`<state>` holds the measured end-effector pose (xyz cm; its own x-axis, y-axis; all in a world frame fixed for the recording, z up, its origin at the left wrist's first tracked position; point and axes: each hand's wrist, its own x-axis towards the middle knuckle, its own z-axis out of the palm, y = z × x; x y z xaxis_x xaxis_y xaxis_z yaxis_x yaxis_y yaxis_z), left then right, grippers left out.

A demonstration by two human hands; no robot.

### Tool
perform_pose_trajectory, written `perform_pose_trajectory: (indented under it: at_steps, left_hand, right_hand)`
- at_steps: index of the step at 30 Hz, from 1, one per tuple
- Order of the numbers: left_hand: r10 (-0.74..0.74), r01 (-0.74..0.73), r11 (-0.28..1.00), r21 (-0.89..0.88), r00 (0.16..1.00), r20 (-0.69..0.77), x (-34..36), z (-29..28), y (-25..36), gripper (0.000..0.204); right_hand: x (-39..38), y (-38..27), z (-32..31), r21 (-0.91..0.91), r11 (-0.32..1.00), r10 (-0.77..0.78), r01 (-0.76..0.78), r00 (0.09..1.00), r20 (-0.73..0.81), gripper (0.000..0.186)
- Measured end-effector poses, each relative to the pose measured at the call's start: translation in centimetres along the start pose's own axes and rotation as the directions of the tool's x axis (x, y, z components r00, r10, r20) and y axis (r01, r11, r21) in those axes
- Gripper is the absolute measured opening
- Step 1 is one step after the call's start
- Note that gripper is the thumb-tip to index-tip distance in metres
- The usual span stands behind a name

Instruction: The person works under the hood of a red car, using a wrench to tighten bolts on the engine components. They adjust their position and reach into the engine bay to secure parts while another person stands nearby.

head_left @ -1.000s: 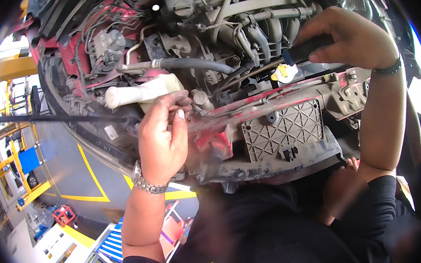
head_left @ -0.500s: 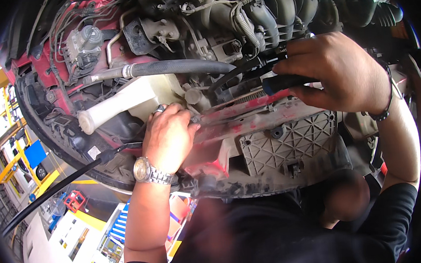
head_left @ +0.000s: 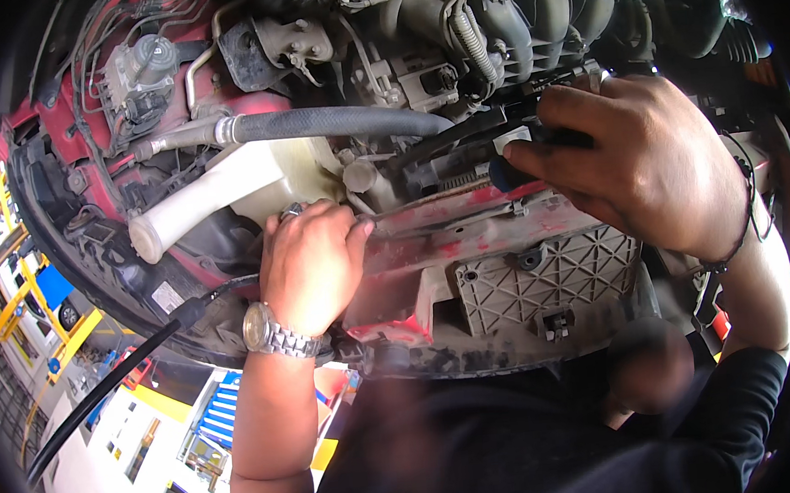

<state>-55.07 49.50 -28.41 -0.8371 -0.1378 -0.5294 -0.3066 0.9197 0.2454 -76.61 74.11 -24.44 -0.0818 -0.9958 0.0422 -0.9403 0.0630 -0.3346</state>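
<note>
My right hand [head_left: 627,157] is closed around a tool handle with a dark blue rounded end [head_left: 504,175]. The tool's other end is hidden behind the hand, so its exact kind does not show. This hand is above the red front crossmember [head_left: 475,206], below the engine's intake pipes. My left hand [head_left: 314,263] rests on the left part of the crossmember, beside the white plastic reservoir [head_left: 289,176] with its long filler neck. Its fingers are bent forward and somewhat apart, their tips partly hidden; nothing shows in them.
A thick black hose [head_left: 341,124] crosses above the reservoir. The grey intake manifold [head_left: 513,32] is at the back. A ribbed plastic panel [head_left: 549,281] lies nearer me. A black rod [head_left: 111,381] slants out at left, and yellow lift frames [head_left: 37,304] stand beyond the car.
My right hand has shifted slightly right and down and turned, and less of the tool handle shows. My left hand stays in its place on the crossmember. The whole view has shifted a little.
</note>
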Motion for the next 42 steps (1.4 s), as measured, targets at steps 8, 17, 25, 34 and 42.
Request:
perform_pose_trajectory:
  at_steps: [8,17,25,34,42]
  left_hand:
    - [-0.098,0.099,0.995,0.000,0.993,0.069,0.4,0.2,0.1,0.026]
    - [-0.069,0.071,0.997,-0.014,0.991,0.111,0.7,0.1,-0.4,0.017]
    - [-0.031,0.035,0.999,-0.032,0.994,0.109,0.7,0.3,-0.7,0.016]
    - [0.051,-0.051,0.998,-0.021,0.999,0.010,0.4,0.3,-0.8,0.027]
    - [0.203,-0.197,0.975,0.104,0.978,-0.054,0.3,0.5,-0.6,0.021]
  right_hand:
    - [-0.1,-1.1,-0.8,-0.072,0.996,0.073,-0.061,0.981,0.180,0.038]
    - [-0.1,-0.4,-1.1,-0.013,0.998,0.064,-0.063,0.969,0.240,0.039]
    - [0.9,2.0,0.5,-0.063,0.991,-0.116,0.122,0.990,0.082,0.038]
    - [-0.2,1.2,1.1,0.115,0.992,0.025,-0.049,0.979,0.203,0.035]
    - [0.5,0.5,0.2,-0.072,0.993,-0.092,0.096,0.994,0.061,0.033]
